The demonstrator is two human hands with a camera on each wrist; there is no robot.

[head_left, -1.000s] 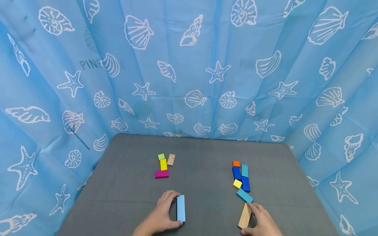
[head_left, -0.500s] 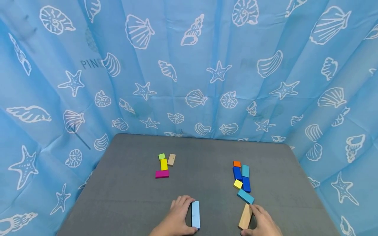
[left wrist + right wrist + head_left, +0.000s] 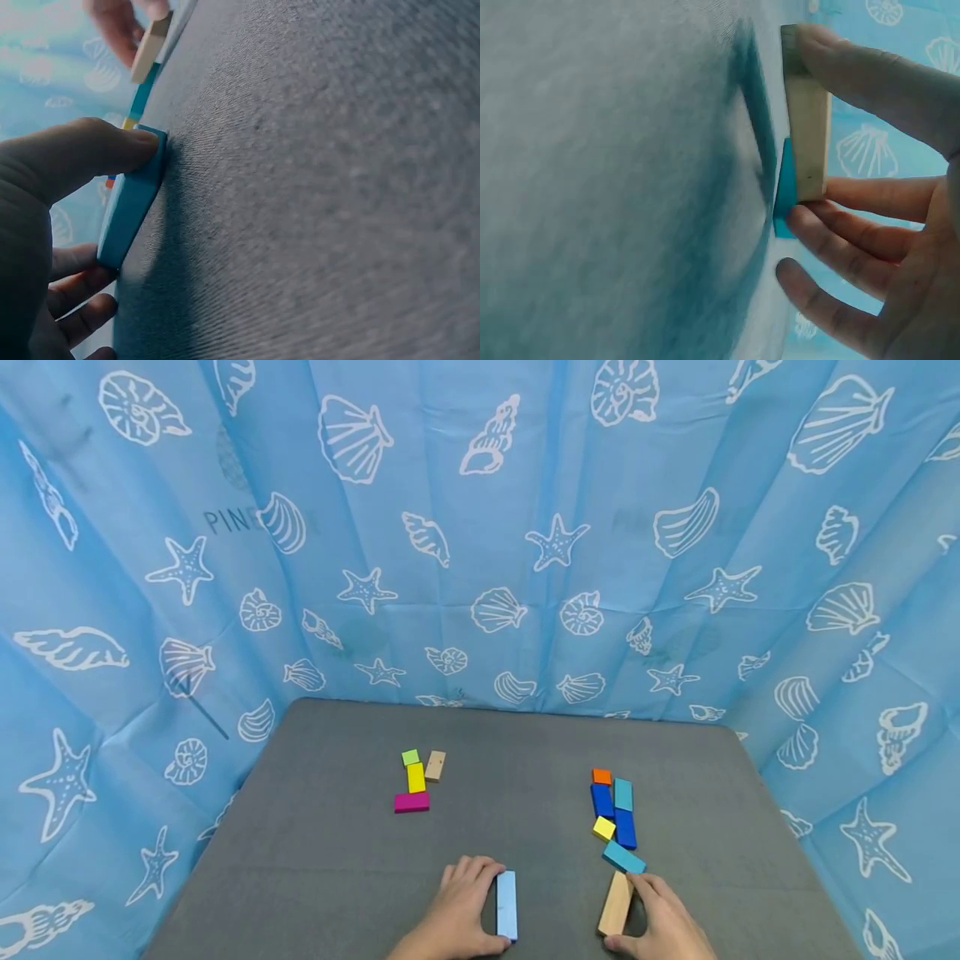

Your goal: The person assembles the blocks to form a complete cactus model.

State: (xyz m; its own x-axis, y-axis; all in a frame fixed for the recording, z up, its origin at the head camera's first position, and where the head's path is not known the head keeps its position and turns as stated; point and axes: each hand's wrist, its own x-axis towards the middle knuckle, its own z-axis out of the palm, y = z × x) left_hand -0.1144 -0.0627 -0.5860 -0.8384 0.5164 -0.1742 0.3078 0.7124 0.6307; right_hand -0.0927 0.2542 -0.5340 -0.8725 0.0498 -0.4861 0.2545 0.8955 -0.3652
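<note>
In the head view my left hand (image 3: 459,912) pinches a long light blue block (image 3: 507,906) lengthwise, thumb at its near end and fingers at the far end. The left wrist view has the same block (image 3: 133,206) close over the cloth, the thumb pressed on one end. My right hand (image 3: 663,922) holds a plain wooden block (image 3: 616,903) by its two ends. A gap shows between that wooden block (image 3: 808,127) and its shadow on the cloth in the right wrist view. Just beyond it lies a teal block (image 3: 624,857).
Past the teal block, a yellow cube (image 3: 603,828), blue blocks (image 3: 625,829), another teal block (image 3: 622,794) and an orange block (image 3: 602,776) form a cluster. Farther left lie magenta (image 3: 412,802), yellow (image 3: 416,778), green (image 3: 410,757) and wooden (image 3: 435,766) blocks. A blue curtain (image 3: 480,543) hangs behind the grey table (image 3: 315,860).
My left hand has carried the light blue block rightward and slightly nearer me. My right hand, holding the wooden block, has shifted slightly left and turned it a little more upright in the head view.
</note>
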